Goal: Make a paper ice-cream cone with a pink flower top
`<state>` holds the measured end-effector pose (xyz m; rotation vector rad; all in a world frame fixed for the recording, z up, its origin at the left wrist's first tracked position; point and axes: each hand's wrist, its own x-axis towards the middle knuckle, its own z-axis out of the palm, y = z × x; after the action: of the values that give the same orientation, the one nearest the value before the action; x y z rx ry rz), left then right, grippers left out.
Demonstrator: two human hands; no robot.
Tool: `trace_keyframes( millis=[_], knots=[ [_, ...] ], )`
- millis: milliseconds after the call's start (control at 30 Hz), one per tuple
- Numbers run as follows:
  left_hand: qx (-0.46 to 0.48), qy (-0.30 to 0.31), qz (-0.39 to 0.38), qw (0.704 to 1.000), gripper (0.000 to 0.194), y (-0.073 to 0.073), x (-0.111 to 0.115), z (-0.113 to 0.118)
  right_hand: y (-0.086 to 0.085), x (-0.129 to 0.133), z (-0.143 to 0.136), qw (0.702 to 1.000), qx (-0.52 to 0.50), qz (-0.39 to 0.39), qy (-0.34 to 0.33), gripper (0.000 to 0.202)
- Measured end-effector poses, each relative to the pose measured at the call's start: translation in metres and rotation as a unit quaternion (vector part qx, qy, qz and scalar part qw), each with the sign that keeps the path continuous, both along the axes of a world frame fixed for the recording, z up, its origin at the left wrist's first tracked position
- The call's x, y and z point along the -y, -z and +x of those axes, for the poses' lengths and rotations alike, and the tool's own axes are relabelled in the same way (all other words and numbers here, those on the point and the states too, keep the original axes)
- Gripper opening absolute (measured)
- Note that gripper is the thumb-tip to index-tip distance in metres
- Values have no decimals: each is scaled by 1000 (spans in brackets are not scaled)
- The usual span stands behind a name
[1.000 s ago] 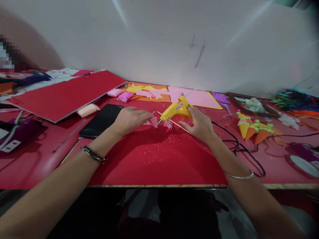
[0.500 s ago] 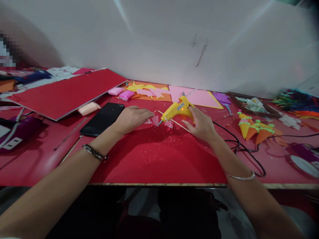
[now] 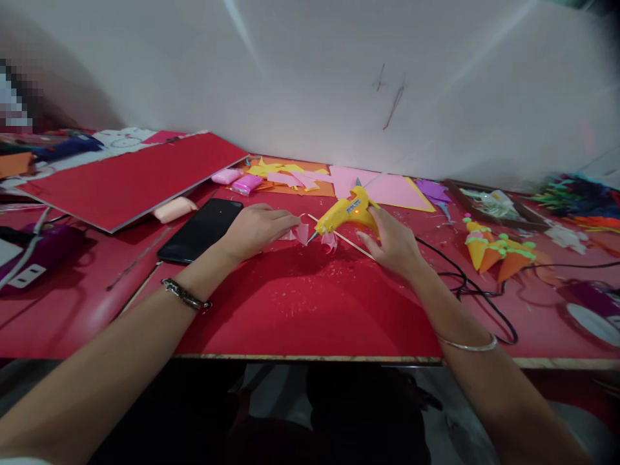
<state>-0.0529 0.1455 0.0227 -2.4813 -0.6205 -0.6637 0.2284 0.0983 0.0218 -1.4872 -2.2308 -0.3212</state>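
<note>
My right hand (image 3: 394, 244) is closed round the handle of a yellow hot glue gun (image 3: 341, 212), whose small orange light is lit. Its nozzle points down and left, at a piece of pink paper (image 3: 301, 232) pinched in my left hand (image 3: 259, 229). The left fingertips are partly hidden behind the paper. Just below the gun's front lies a curled pink paper piece (image 3: 329, 242) at a thin wooden stick (image 3: 356, 247). The stick runs under the gun toward my right hand; whether the fingers touch it, I cannot tell.
A black phone (image 3: 201, 229) lies left of my left arm. Behind are a red board (image 3: 140, 181), yellow and pink paper strips (image 3: 285, 174) and pink sheets (image 3: 363, 181). Rightward are small orange and yellow cones (image 3: 504, 255), a brown tray (image 3: 489, 203) and the black cord (image 3: 465, 287).
Hands, glue gun and pink paper hold nearly the same positions. The whole view has shifted very slightly.
</note>
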Motion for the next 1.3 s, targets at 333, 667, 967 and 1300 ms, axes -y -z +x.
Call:
trace_keyframes(
  millis=[333,667,967,1300],
  knots=[
    [8,2,0,1000,29,0,1,2,2,-1,0,1000,-1,0,4,48],
    [14,-7,-8,1000,28,1,0,0,4,-4,1,1000,-3,15,16,46],
    [26,0,-35,999,25,-1,3,2,5,-4,1,999,5,18,37,47],
    [21,-2,-5,1000,25,-3,3,2,6,-5,2,999,-4,17,51,46]
  ],
)
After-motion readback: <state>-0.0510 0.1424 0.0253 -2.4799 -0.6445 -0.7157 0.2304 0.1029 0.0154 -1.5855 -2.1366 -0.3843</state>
